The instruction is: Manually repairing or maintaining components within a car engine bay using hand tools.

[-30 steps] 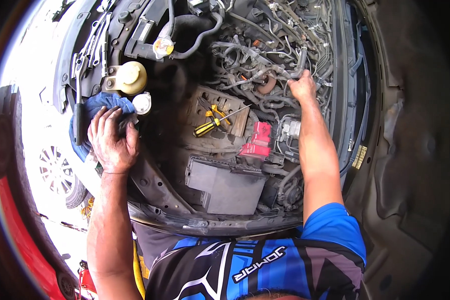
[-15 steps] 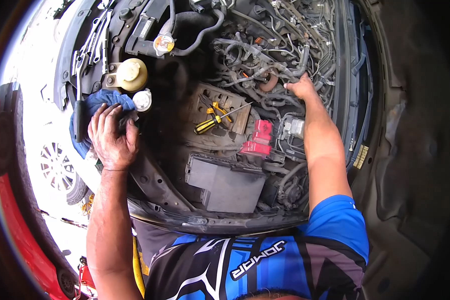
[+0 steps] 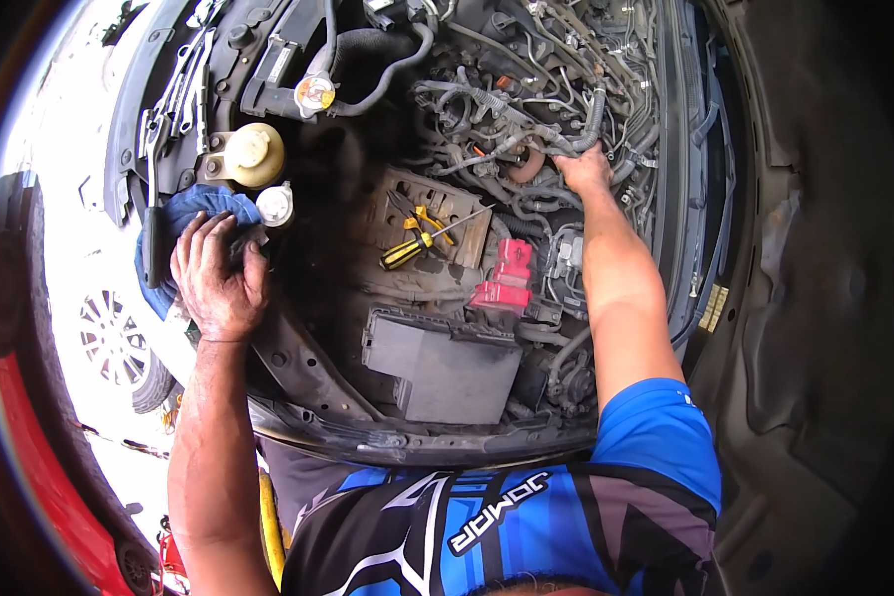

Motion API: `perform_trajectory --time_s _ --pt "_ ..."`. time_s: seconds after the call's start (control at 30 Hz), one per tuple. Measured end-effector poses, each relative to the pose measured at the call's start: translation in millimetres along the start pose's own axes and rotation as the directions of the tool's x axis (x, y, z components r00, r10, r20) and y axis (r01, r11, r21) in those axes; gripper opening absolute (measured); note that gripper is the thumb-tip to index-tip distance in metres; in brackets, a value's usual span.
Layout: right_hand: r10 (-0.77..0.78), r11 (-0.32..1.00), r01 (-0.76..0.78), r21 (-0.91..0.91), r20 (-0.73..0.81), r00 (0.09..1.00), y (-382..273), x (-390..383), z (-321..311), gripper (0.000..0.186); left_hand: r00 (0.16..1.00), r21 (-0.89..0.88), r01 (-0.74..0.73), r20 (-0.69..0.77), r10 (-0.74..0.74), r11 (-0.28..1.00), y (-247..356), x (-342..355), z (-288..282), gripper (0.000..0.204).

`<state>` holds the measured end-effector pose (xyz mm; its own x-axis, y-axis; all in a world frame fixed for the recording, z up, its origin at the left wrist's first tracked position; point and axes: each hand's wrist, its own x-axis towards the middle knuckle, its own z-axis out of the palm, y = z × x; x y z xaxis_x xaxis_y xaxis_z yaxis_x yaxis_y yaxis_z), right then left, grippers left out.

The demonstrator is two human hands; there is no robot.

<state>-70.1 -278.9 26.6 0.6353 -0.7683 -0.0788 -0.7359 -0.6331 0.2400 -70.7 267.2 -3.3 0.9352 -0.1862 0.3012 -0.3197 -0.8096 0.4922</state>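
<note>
My left hand (image 3: 217, 283) lies over a blue cloth (image 3: 191, 206) on the front edge of an engine bay. Its fingers are stretched out and the thumb stands apart. Beside the cloth is a ratchet (image 3: 153, 233) with a black handle. At the far right of the bay, my right hand (image 3: 586, 172) reaches down among hoses and wiring, right beneath a thick grey hose (image 3: 595, 114). Most of its fingers are hidden there, so whatever they touch cannot be seen. A rounded brown part (image 3: 528, 165) sits just left of this hand.
A yellow-black screwdriver (image 3: 404, 250) and pliers (image 3: 435, 224) lie on the battery tray (image 3: 472, 241). Several wrenches (image 3: 182, 91) rest along the front edge. Nearby stand a cream reservoir (image 3: 253, 155), a red terminal cover (image 3: 512, 262) and a black box cover (image 3: 447, 368).
My right hand has turned and sunk a little deeper among the hoses, its thumb less visible. The left hand stays on the cloth. The whole view has shifted slightly.
</note>
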Motion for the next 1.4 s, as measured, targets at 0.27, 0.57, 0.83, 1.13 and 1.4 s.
perform_trajectory --time_s 0.27,0.57,0.83,1.13,1.4 --pt "-0.144 0.989 0.142 0.046 0.064 0.987 8.2 -6.5 -33.5 0.078 1.0 -0.009 -0.001 -0.014 0.001 1.0 -1.1 -2.6 1.0 0.034" --pt "-0.099 0.992 0.093 0.082 0.064 0.993 2.3 -8.0 -25.8 0.073 1.0 -0.022 -0.006 -0.019 0.006 1.0 0.3 1.3 1.4 0.035" --pt "-0.208 0.978 0.2 0.065 0.141 0.968 5.5 -4.2 -40.8 0.072 0.996 -0.002 0.065 0.059 -0.065 0.998 1.5 1.8 -7.3 0.036" --pt "-0.134 0.99 0.128 0.056 0.137 0.981 3.5 -1.7 -32.5 0.072 0.929 -0.46 -0.057 0.301 0.216 0.886 132.1 36.4 33.5 0.045" --pt "-0.122 0.989 0.108 0.099 0.147 0.982 4.2 0.5 -19.7 0.075 0.514 -0.213 0.179 0.852 0.093 0.961 197.7 65.8 206.1 0.066"
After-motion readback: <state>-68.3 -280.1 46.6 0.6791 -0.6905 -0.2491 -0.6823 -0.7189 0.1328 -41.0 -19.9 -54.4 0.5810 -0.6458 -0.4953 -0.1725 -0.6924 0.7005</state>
